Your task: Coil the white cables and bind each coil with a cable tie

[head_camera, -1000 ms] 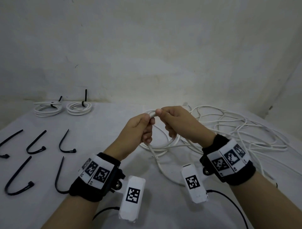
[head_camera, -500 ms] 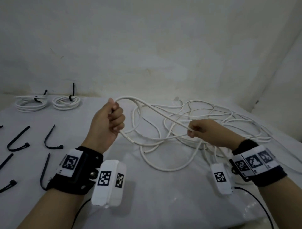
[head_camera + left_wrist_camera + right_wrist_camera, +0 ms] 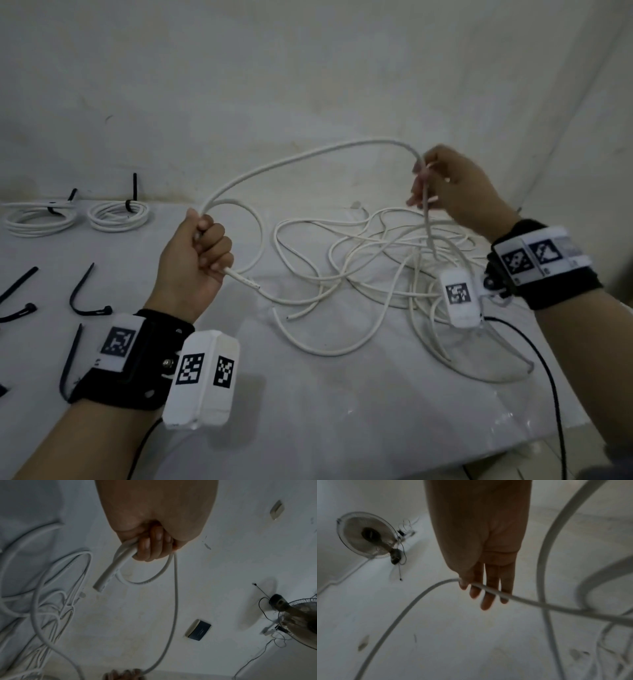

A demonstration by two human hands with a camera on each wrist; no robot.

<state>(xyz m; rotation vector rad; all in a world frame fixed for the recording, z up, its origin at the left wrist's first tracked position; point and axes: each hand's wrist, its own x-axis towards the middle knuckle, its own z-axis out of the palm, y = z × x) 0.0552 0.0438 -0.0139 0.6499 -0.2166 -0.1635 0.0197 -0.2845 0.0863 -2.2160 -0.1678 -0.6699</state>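
While left hand (image 3: 197,255) fists white cable (image 3: 308,161) | right hand (image 3: 452,192) pinches arched span

A table covered in a pale white sheet (image 3: 308,404) fills the lower part of the head view and meets the wall along its far edge. In the centre and right of the frame a loose tangle of thin white round cable (image 3: 376,274) sprawls on it. At the upper left, near the wall, two neat coils of white cable lie side by side, the left coil (image 3: 39,219) and the right coil (image 3: 118,216), each bound with a black tie. Along the left edge lie several loose black plastic cable ties (image 3: 85,298), bent into hooks.
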